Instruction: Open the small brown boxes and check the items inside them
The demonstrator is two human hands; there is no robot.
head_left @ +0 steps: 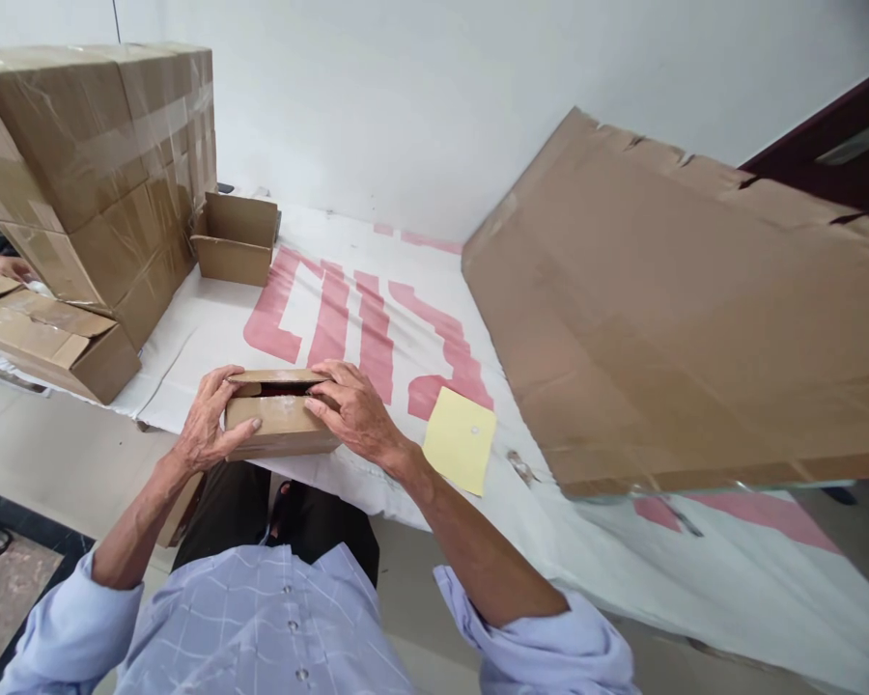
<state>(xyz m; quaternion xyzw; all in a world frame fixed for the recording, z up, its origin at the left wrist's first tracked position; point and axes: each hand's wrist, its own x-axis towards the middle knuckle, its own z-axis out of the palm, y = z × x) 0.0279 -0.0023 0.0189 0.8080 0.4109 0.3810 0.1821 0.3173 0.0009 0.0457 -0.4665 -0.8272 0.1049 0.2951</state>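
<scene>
A small brown cardboard box [282, 439] lies at the table's near edge, with a dark gap along its top between the flaps. My left hand [209, 420] grips its left end, thumb on the near flap and fingers over the far edge. At the right end, my right hand [351, 410] holds the box, its fingers on the far flap and its thumb beside the gap. The contents inside the gap are too dark to make out.
Taped cartons [94, 145] are stacked at the left, near an open small box [236, 241]. Another person's hand [7, 267] is by a closed box [58, 338]. A yellow sheet [460, 439] and a large cardboard panel [681, 319] are on the right. White cloth [420, 502] covers the table.
</scene>
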